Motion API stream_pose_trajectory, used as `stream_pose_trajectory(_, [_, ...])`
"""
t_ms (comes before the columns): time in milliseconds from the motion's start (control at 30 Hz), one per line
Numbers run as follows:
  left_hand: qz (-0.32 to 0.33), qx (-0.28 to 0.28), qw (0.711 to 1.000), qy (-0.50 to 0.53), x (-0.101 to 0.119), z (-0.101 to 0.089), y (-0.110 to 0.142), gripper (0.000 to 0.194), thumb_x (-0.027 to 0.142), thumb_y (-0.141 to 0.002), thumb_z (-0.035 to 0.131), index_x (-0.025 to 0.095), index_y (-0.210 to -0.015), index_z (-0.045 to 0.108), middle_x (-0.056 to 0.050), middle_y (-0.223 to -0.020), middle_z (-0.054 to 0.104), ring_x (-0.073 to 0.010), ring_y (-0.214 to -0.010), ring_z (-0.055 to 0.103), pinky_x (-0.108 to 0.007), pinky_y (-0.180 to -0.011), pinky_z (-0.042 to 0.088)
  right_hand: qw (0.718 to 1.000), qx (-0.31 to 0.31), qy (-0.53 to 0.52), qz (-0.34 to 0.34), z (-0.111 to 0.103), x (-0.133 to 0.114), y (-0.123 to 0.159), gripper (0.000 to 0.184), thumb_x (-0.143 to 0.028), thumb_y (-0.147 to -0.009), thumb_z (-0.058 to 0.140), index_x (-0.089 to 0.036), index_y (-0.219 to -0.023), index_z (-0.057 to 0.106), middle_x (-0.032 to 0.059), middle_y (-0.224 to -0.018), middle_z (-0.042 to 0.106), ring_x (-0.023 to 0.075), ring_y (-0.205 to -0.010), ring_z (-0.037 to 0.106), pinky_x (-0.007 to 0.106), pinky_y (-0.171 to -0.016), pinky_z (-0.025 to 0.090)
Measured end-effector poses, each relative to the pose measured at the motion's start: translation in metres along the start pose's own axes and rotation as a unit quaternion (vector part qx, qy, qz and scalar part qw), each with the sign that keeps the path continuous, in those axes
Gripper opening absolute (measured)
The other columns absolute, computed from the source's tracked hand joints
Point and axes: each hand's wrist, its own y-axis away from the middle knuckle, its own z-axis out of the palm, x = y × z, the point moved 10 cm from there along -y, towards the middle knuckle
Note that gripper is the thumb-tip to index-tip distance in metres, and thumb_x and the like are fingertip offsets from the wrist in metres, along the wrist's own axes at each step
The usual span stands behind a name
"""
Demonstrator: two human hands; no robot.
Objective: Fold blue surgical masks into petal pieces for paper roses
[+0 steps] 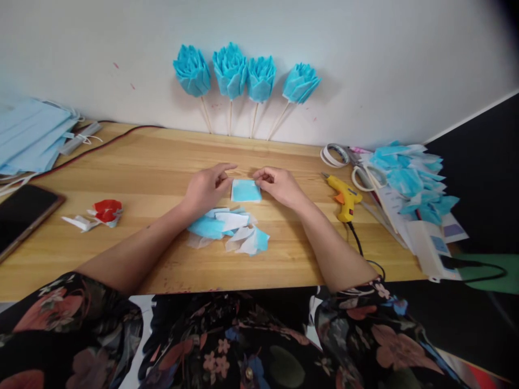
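Note:
A small stack of light blue fabric squares [246, 190] with white edges lies flat on the table between my hands. My left hand [206, 187] is beside its left edge, index finger stretched out and thumb apart, holding nothing. At the upper right corner, my right hand [279, 186] has its fingers curled and pressed together on the edge of the squares. Nearer to me lies a loose heap of cut blue and white fabric petals [227, 227]. Several blue fabric flowers [230, 70] on thin sticks lean against the wall behind.
A yellow glue gun [344, 199] with a black cord lies at right, near a tape roll [334, 155], white-handled scissors [368, 178] and a blue fabric pile [409, 175]. Face masks [34, 135], a phone [26, 213] and a red-and-white scrap [107, 212] are at left.

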Motion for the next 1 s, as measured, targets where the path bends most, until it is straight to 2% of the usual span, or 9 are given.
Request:
stream_pose_trajectory(100, [0.084, -0.007, 0.996, -0.003, 0.016, -0.001, 0.004, 0.032, 0.02, -0.091, 0.052, 0.016, -0.115, 0.072, -0.006, -0.089, 0.073, -0.0153, -0.076, 0.063, -0.028, -0.073, 0.05, 1.0, 0.003, -0.003, -0.006, 0.0, 0.0, 0.0, 0.016, -0.018, -0.08, 0.066, -0.019, -0.093, 0.074, 0.0026, -0.091, 0.077, 0.0144, -0.077, 0.067, 0.028, -0.076, 0.05])
stream_pose_trajectory(200, [0.197, -0.06, 0.978, -0.034, 0.037, 0.013, 0.013, 0.03, 0.014, -0.092, 0.046, 0.016, -0.101, 0.075, -0.009, -0.096, 0.075, -0.0202, -0.091, 0.066, -0.035, -0.084, 0.052, 1.0, -0.001, -0.006, -0.01, 0.002, 0.0, 0.0, 0.016, -0.018, -0.08, 0.065, -0.019, -0.093, 0.074, 0.0019, -0.09, 0.077, 0.0141, -0.075, 0.066, 0.027, -0.074, 0.049])
stream_pose_trajectory(267, [0.232, -0.095, 0.966, -0.064, 0.043, 0.023, 0.018, 0.033, 0.011, -0.091, 0.043, 0.015, -0.099, 0.075, -0.01, -0.099, 0.075, -0.0219, -0.093, 0.066, -0.037, -0.086, 0.053, 1.0, -0.003, 0.007, -0.015, 0.002, -0.002, 0.001, 0.016, -0.017, -0.081, 0.065, -0.019, -0.093, 0.074, 0.0015, -0.088, 0.076, 0.0141, -0.074, 0.065, 0.027, -0.073, 0.047])
stream_pose_trajectory(467, [0.226, -0.106, 0.965, -0.082, 0.043, 0.028, 0.021, 0.034, 0.008, -0.088, 0.043, 0.016, -0.093, 0.076, -0.009, -0.099, 0.074, -0.0219, -0.092, 0.065, -0.037, -0.085, 0.054, 0.989, 0.002, 0.139, -0.046, 0.0, -0.014, 0.006, 0.011, -0.019, -0.085, 0.065, -0.021, -0.093, 0.072, 0.0044, -0.09, 0.073, 0.0174, -0.079, 0.062, 0.03, -0.071, 0.042])
stream_pose_trajectory(633, [0.206, -0.093, 0.973, -0.043, 0.038, 0.024, 0.017, 0.031, 0.009, -0.087, 0.044, 0.017, -0.085, 0.074, -0.008, -0.096, 0.075, -0.0214, -0.091, 0.067, -0.037, -0.085, 0.054, 0.983, 0.004, 0.179, -0.034, -0.001, -0.019, 0.01, 0.007, -0.02, -0.086, 0.062, -0.022, -0.084, 0.068, 0.004, -0.087, 0.071, 0.0172, -0.076, 0.06, 0.029, -0.064, 0.037])
stream_pose_trajectory(733, [0.192, -0.09, 0.977, -0.016, 0.035, 0.022, 0.015, 0.032, 0.008, -0.085, 0.044, 0.018, -0.084, 0.074, -0.008, -0.096, 0.076, -0.0215, -0.092, 0.069, -0.038, -0.088, 0.054, 0.991, 0.03, 0.128, -0.039, -0.006, -0.022, 0.009, 0.006, -0.019, -0.084, 0.061, -0.021, -0.081, 0.066, 0.0035, -0.087, 0.071, 0.0163, -0.075, 0.06, 0.029, -0.066, 0.039])
stream_pose_trajectory(833, [0.177, -0.065, 0.982, 0.015, 0.035, 0.014, 0.013, 0.032, 0.006, -0.082, 0.044, 0.018, -0.083, 0.073, -0.007, -0.097, 0.077, -0.0205, -0.093, 0.07, -0.037, -0.089, 0.055, 0.998, 0.054, -0.002, -0.025, -0.013, -0.02, 0.008, 0.004, -0.022, -0.082, 0.062, -0.021, -0.078, 0.063, 0.001, -0.08, 0.071, 0.0144, -0.071, 0.061, 0.027, -0.068, 0.044])
stream_pose_trajectory(900, [0.165, -0.02, 0.985, 0.04, 0.037, 0.002, 0.013, 0.031, 0.005, -0.082, 0.044, 0.018, -0.08, 0.072, -0.006, -0.095, 0.077, -0.019, -0.091, 0.07, -0.035, -0.086, 0.055, 0.995, 0.068, -0.067, -0.015, -0.017, -0.019, 0.007, 0.006, -0.026, -0.082, 0.062, -0.021, -0.078, 0.062, 0.0004, -0.079, 0.071, 0.0138, -0.07, 0.062, 0.027, -0.068, 0.046])
stream_pose_trajectory(1000, [0.147, 0.078, 0.983, 0.077, 0.04, -0.023, 0.014, 0.029, 0.006, -0.086, 0.046, 0.018, -0.079, 0.071, -0.005, -0.089, 0.076, -0.0178, -0.087, 0.07, -0.034, -0.083, 0.055, 0.99, 0.091, -0.104, -0.01, -0.022, -0.022, 0.009, 0.01, -0.03, -0.081, 0.063, -0.021, -0.078, 0.062, 0.0008, -0.078, 0.071, 0.0137, -0.07, 0.062, 0.027, -0.069, 0.048])
